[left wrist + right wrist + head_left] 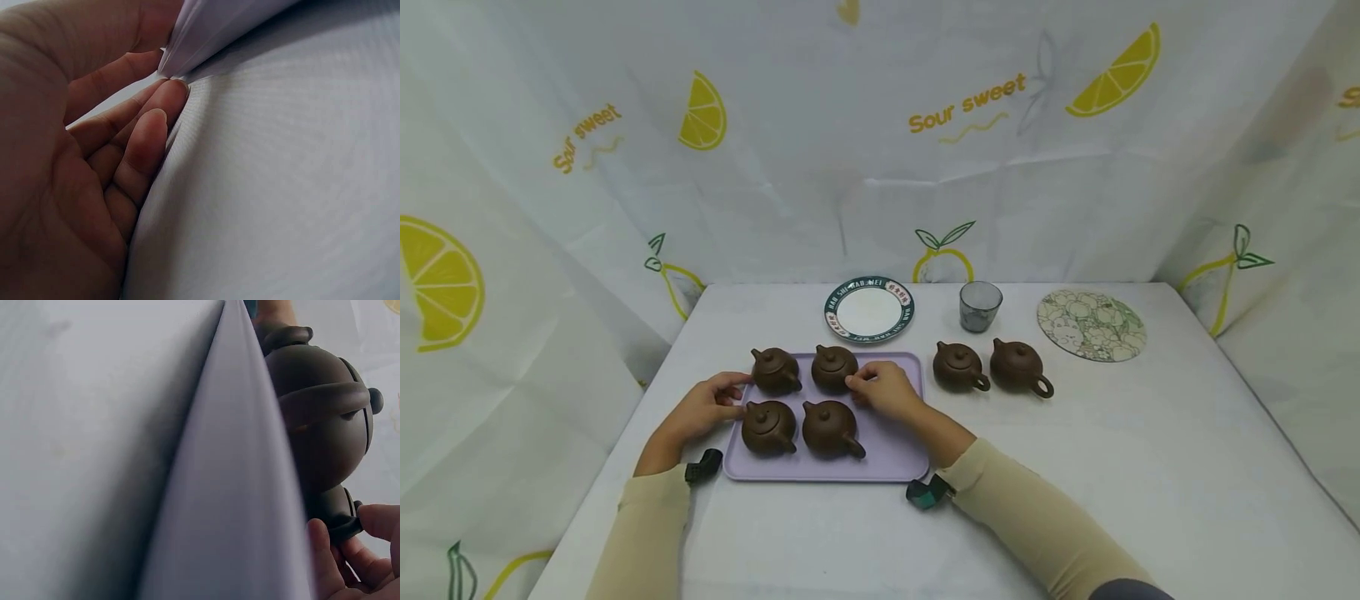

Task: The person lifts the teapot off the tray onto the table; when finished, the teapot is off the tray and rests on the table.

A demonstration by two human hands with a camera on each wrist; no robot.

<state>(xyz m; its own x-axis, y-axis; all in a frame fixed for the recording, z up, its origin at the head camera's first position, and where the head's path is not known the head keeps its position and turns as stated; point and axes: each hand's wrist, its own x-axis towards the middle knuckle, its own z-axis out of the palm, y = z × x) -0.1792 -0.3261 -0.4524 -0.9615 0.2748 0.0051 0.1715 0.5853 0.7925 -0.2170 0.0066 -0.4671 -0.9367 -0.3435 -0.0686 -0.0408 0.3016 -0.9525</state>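
Note:
Four brown teapots stand on a lilac tray (891, 458) in two rows. My right hand (886, 390) pinches the handle of the back right teapot (832, 369); in the right wrist view, thumb and fingers (377, 519) meet at that small looped handle. At the tray's left edge, my left hand (703, 408) touches the rim with thumb and forefinger apart, close to the back left teapot (773, 371) and the front left teapot (767, 427). Its other fingers (147, 140) lie low by the white cloth in the left wrist view. Beside my right wrist sits the front right teapot (829, 427).
Right of the tray stand two more brown teapots, one nearer (957, 367) and one farther right (1017, 367). Behind are a green-rimmed plate (869, 335), a grey glass (980, 307) and a round patterned mat (1092, 325). A lemon-print cloth (820, 192) hangs at the back.

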